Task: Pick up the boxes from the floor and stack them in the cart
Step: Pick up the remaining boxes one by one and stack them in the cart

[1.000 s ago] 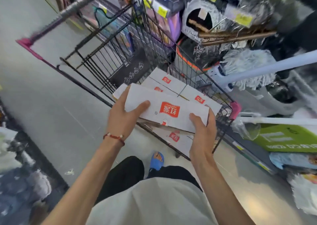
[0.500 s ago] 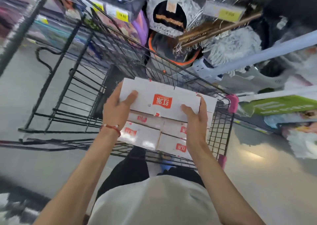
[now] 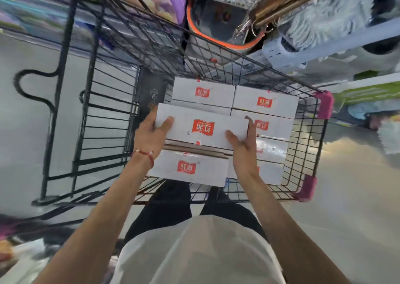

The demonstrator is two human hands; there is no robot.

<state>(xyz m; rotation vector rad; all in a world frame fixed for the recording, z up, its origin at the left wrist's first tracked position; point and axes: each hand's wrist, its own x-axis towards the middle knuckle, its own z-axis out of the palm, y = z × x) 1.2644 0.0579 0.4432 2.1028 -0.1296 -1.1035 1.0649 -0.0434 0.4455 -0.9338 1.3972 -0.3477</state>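
Cardboard boxes [image 3: 265,102], white with red labels, are laid flat in the black wire cart [image 3: 307,145], packed side by side and filling much of its basket. Above them, over the near-left part of the stack, a held box [image 3: 201,128] of the same kind is carried roughly level. It is grasped at both short ends. The left hand [image 3: 149,136] is wrapped round the left end, with the thumb laid across the top face and the fingers hidden underneath. The right hand [image 3: 242,147] is clasped on the right end, with the thumb on top and the fingers raised along the end face. Whether the held box touches the boxes below cannot be told; a brown cardboard edge is seen just under its near side. A red cord bracelet [image 3: 147,155] is worn on the left wrist. Pink caps [image 3: 323,104] are fitted on the cart's right corners. Grey floor [image 3: 357,186] is seen on both sides of the cart. Beyond its far wall an orange-rimmed bucket [image 3: 216,24] is seen among blurred shelf goods.
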